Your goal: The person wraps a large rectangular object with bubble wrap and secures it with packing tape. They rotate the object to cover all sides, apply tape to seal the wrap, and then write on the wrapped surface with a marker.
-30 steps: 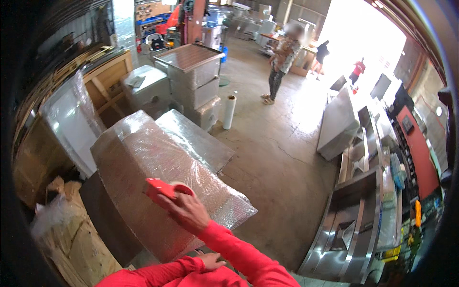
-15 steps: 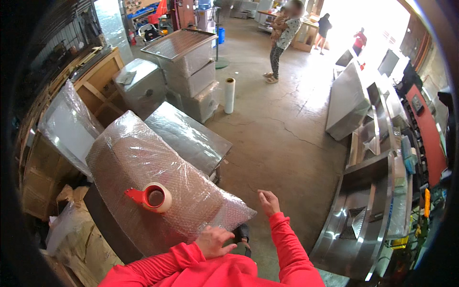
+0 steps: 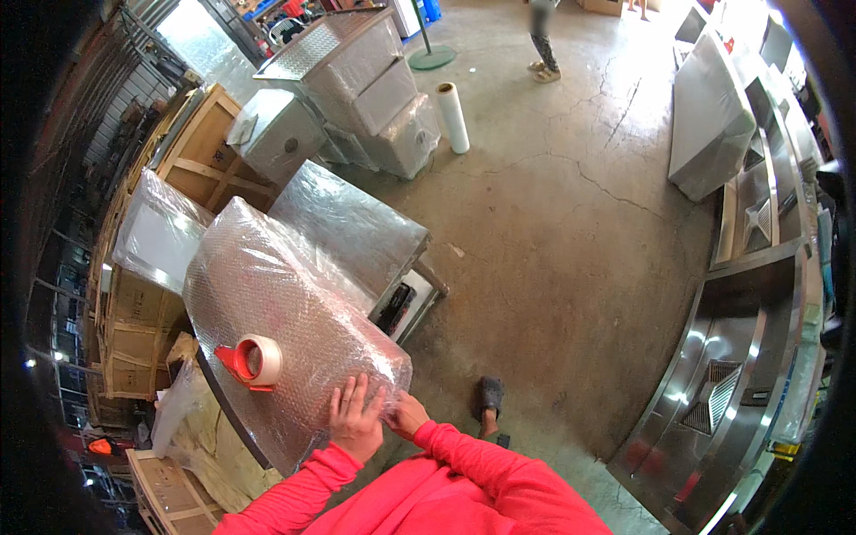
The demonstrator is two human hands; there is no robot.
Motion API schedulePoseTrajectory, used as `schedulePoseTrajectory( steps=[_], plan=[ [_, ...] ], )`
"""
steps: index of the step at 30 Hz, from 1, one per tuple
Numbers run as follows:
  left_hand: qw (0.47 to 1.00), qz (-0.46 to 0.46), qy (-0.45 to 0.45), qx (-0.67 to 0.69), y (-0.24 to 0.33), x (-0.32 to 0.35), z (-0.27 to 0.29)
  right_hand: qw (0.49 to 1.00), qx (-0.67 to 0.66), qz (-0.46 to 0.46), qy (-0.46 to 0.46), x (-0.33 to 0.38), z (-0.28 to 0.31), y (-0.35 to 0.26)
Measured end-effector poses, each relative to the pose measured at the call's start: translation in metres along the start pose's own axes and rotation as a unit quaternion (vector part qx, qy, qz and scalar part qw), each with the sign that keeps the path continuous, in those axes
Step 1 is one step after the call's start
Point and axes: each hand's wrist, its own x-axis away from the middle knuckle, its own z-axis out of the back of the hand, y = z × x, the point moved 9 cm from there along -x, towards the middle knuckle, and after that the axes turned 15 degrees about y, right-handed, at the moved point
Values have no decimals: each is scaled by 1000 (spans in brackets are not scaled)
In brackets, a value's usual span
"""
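Observation:
A large boxy item in clear bubble wrap point(image 3: 285, 312) lies in front of me on a dark-edged support. My left hand point(image 3: 357, 419) rests flat on the wrap near its close end, fingers stretched out. Beside it, my right hand point(image 3: 407, 415) is closed at the wrap's near right corner, pinching the film's edge; its fingertips are partly hidden. On top of the wrap, left of my hands, stands a red tape dispenser point(image 3: 234, 359) with a wide roll of tape point(image 3: 260, 359).
A metal-topped table point(image 3: 357, 227) adjoins the wrapped item. Beyond are wrapped steel boxes point(image 3: 392, 134), an upright film roll point(image 3: 453, 119) and a person's legs point(image 3: 543, 53). Stainless range hoods point(image 3: 713, 357) line the right side; wooden crates point(image 3: 209, 160) stand left. My shoe point(image 3: 489, 398) is on the floor.
My right hand has come in from the right to the wrap's corner. The wrap's pointed flap, earlier sticking out rightward, is now drawn in. My left hand lies on the wrap; the view has tilted down.

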Motion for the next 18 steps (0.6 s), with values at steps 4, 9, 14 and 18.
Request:
schedulePoseTrajectory(
  steps=[4, 9, 14, 18],
  plan=[
    [996, -67, -12, 54, 22, -12, 30, 993, 51, 81, 70, 9, -18, 3],
    [996, -59, -5, 69, 56, -13, 35, 986, 79, 136, 56, 15, -13, -24],
    [999, -45, -12, -14, 30, -8, -8, 987, 25, 157, -11, 27, -48, -35],
    [992, -107, 16, -63, 10, 0, -36, 986, 9, 166, 0, 44, -35, -37]
  ],
)
